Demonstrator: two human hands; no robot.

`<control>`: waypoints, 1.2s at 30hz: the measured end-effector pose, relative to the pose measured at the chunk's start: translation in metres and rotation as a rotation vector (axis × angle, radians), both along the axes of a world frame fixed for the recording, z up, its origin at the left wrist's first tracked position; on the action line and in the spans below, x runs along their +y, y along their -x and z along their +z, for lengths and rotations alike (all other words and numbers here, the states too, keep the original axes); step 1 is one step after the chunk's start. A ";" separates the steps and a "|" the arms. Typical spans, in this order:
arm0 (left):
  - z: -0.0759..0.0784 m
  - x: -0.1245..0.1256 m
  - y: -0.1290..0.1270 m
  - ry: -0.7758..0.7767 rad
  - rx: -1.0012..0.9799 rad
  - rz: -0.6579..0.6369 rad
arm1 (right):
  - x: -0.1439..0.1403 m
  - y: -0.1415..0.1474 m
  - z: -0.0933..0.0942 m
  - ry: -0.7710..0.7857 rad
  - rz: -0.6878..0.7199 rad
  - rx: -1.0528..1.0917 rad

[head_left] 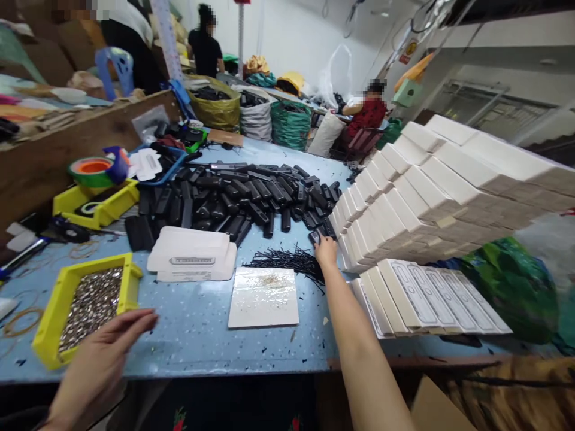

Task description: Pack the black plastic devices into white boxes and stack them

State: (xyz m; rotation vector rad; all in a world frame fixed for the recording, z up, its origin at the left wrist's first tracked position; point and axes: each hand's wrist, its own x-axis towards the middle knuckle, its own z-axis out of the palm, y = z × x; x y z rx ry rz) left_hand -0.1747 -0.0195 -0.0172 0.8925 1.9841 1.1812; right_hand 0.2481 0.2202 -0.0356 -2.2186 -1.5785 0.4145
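Note:
My right hand (325, 250) is stretched far forward over the blue table (197, 323), fingers closed on a small black part (317, 236) at the near edge of a big pile of black parts (242, 197). My left hand (101, 353) hovers open at the table's front edge, fingers spread, next to a yellow tray of small shiny metal pieces (85, 305). A bundle of thin black ties (287, 261) lies just left of my right wrist. A white tile (263, 296) rests in front of it.
Stacks of white foam trays (440, 197) fill the right side, some laid flat (431, 296). More white trays (193, 254), yellow bins (96, 203) and a tape roll (92, 170) sit on the left. Other people work at the back among filled sacks (290, 123).

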 end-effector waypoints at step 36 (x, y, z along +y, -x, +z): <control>-0.020 0.020 -0.162 -0.133 -0.683 -0.271 | -0.165 0.152 0.028 -0.429 -0.203 1.596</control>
